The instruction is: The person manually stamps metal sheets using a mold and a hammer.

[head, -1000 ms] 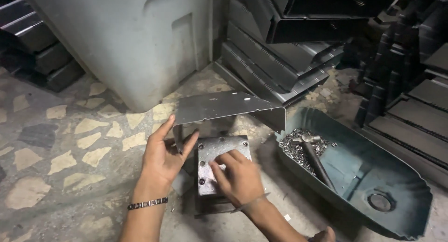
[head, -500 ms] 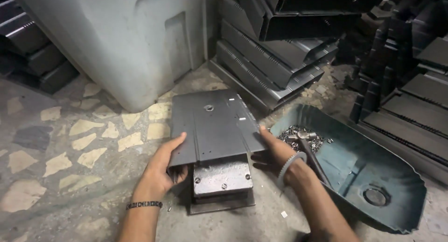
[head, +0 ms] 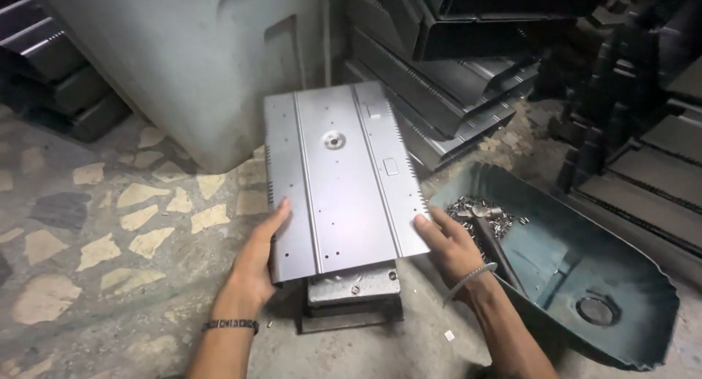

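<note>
Lower centre of the frame: left hand [head: 257, 260], beaded band at the wrist, fingers wrapped along the left edge of a grey metal panel [head: 340, 175]. Right hand [head: 452, 249], bangle at the wrist, fingers grasping the panel's lower right edge. Panel: flat, rectangular, ribbed lengthwise, with a round boss near its upper middle, small cut-outs and rows of small holes; held tilted at the centre of the frame.

Directly under the panel's near edge: a square metal block [head: 354, 293] on a dark base, standing on the floor.

Right of the block: a dark green curved metal shell [head: 585, 276] lying open-side up, holding a heap of small bright metal pieces [head: 479, 209].

Left: speckled stone floor [head: 110, 233].

Upper left: large grey bin [head: 183, 64].

Upper right: stacked dark metal trays [head: 453, 79].
</note>
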